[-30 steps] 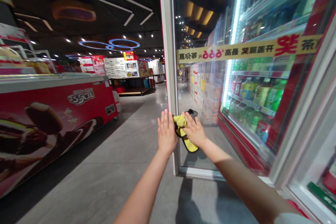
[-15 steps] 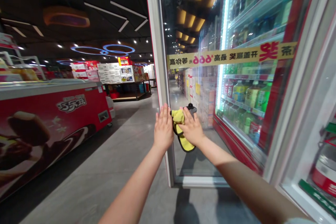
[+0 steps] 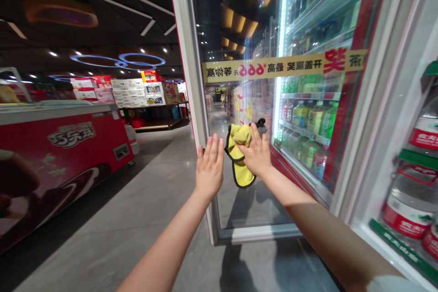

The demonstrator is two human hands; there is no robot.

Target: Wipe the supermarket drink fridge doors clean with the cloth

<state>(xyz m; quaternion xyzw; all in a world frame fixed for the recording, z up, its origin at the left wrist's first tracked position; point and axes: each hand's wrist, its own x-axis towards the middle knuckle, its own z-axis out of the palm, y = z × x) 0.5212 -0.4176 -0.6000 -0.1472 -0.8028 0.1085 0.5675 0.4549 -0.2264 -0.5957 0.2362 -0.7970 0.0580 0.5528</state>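
My right hand (image 3: 257,155) presses a yellow cloth with black edging (image 3: 244,174) against the glass door (image 3: 236,212) of a drinks fridge. Part of the cloth is bunched by the thumb; a loose flap hangs below, and a grey-and-black end shows past the fingertips. Close by on the left, my left hand (image 3: 209,166) lies flat with its fingers stretched out, over the door's pale frame (image 3: 186,54) and the glass beside it. Nothing is in the left hand. The door stands open, with a printed yellow strip (image 3: 284,68) across it, its lettering reversed.
Shelves of bottles (image 3: 308,118) show through the glass. Large water bottles (image 3: 409,200) stand inside the fridge at right. A red chest freezer (image 3: 85,159) is on the left across the grey floor (image 3: 164,191). Farther back, stacked boxes (image 3: 130,96) sit on a low display.
The cloth and my right hand have slid right over the glass, away from the door's edge. My left hand has shifted slightly inward across the frame. The camera view has turned to the right.
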